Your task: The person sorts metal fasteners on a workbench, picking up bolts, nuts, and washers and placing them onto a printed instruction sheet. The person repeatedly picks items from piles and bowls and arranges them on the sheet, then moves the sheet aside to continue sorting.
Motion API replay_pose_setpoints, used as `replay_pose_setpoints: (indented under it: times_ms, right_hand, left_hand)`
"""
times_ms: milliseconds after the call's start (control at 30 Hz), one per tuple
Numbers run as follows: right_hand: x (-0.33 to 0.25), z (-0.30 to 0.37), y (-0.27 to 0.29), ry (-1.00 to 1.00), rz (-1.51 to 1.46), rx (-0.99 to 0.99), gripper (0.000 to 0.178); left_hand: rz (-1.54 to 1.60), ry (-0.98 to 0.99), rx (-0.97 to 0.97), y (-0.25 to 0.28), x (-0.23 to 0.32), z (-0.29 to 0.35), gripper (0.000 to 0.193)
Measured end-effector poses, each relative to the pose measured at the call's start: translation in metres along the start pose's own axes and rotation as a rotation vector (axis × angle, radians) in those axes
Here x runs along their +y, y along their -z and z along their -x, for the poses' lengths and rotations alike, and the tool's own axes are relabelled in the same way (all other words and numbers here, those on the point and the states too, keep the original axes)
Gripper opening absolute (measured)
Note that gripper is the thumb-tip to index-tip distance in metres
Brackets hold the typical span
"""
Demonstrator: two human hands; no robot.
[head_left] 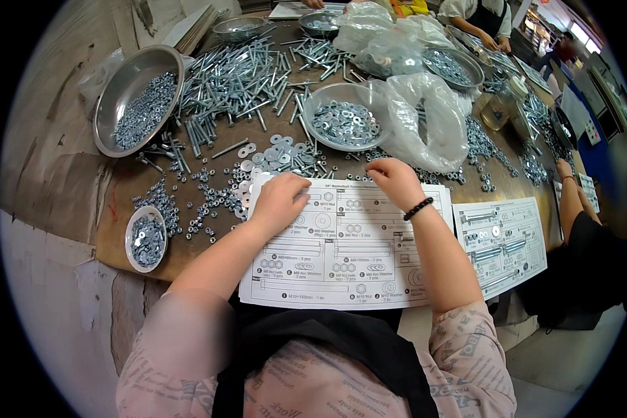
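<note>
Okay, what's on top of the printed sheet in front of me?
Your left hand covers the printed sheet's upper left part; your right forearm crosses its right side. Print behind them is hidden.

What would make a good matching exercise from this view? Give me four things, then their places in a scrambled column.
Things:
1. White printed paper sheets
2. Black beaded bracelet
3. Large round steel bowl
4. Small white oval bowl

Places:
A. Beside the heap of long silver bolts
B. On the near-left part of the brown table
C. Beneath the bare left hand
D. Around the wrist of the bare right hand

Right pairs: 1-C, 2-D, 3-A, 4-B.
</note>
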State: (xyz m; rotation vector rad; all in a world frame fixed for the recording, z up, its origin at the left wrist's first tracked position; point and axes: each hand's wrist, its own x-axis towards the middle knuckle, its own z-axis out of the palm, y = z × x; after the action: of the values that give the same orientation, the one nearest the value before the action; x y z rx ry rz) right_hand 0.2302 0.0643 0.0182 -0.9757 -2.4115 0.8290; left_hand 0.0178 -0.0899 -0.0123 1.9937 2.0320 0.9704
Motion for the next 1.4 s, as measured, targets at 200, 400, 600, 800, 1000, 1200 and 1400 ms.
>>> replay_pose_setpoints:
  times_ms: [200,400,600,800,1000,1200,1400]
  right_hand:
    - [-0.004,-0.034,-0.050,-0.041,0.223,-0.158,0.021]
    - [-0.036,-0.058,-0.078,-0.143,0.436,-0.249,0.025]
    - [-0.028,-0.059,-0.091,-0.090,0.366,-0.135,0.024]
    - [-0.037,-0.059,-0.082,0.004,0.539,-0.228,0.019]
    - [-0.047,-0.073,-0.108,-0.009,0.499,-0.200,0.019]
    - [-0.056,-0.077,-0.113,-0.046,0.475,-0.141,0.018]
    - [-0.055,-0.062,-0.095,0.025,0.425,-0.140,0.016]
  left_hand:
    - [-0.084,0.011,-0.014,-0.007,0.000,0.012,0.023]
    - [-0.083,0.025,0.010,-0.008,0.005,0.013,0.024]
    - [-0.067,0.014,0.041,-0.011,0.003,0.016,0.024]
    - [-0.062,0.019,0.056,-0.011,0.003,0.017,0.023]
    - [-0.067,0.030,0.044,-0.009,0.005,0.016,0.024]
    - [-0.067,0.008,0.061,-0.011,0.002,0.018,0.023]
    - [0.242,0.194,0.113,0.000,-0.014,0.011,0.023]
